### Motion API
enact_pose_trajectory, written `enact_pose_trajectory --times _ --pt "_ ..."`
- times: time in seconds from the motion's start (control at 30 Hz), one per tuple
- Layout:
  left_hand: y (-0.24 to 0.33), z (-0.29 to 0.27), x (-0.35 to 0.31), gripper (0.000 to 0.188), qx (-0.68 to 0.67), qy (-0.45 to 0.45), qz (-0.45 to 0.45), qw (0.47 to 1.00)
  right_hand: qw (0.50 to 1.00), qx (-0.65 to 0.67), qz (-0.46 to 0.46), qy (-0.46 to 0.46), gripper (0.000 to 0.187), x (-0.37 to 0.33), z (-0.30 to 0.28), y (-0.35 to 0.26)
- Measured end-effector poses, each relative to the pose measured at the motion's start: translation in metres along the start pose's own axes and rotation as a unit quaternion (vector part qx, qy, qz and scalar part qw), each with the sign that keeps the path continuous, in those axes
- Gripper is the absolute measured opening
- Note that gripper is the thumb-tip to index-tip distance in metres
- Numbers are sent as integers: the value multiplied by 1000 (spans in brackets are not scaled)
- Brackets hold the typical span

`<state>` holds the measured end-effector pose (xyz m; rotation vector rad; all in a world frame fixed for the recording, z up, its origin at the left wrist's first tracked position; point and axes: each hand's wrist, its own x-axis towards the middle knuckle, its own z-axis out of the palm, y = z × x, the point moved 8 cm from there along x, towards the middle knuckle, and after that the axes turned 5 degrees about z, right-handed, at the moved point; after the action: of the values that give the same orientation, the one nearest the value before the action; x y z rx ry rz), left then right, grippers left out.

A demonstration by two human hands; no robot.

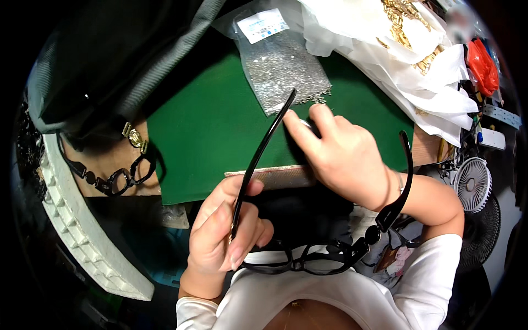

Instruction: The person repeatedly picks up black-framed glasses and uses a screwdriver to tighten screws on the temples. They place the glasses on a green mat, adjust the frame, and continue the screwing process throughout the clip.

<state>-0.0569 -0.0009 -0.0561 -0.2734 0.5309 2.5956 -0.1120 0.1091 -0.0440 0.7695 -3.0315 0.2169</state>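
Observation:
A pair of black eyeglasses (297, 267) hangs before my white shirt, one long temple slanting up and away and the other crossing in front of my right forearm. My left hand (223, 231) is closed, its curled fingers around the near part of the left temple. Over the green mat, my right hand (346, 154) has bent fingers at the mouth of a clear plastic bag (280, 66) full of tiny silvery metal pieces. Several loose pieces (319, 100) lie by its fingertips. Something small and dark shows between those fingers, too hidden to name.
Another pair of black glasses (118, 181) and a gold-coloured metal piece (135, 137) lie left on the board. A dark bag (121, 66) bulks behind. White wrapping (379, 60) with gold chain-like parts (404, 27) is far right, beside a small fan (473, 184). White foam (82, 236) curves left.

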Motion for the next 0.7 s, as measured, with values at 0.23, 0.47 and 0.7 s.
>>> enact_pose_trajectory --times 0.23,0.47,0.7 --pt "-14 -15 -1 36 -160 2 -60 985 694 648 48 -311 21 -10 -15 -22" --pt "-28 -14 -1 34 -193 43 -88 976 506 770 133 -365 20 -18 -11 -39" --pt "-31 -12 1 34 -149 32 -93 984 409 745 256 -461 30 -39 4 -37"
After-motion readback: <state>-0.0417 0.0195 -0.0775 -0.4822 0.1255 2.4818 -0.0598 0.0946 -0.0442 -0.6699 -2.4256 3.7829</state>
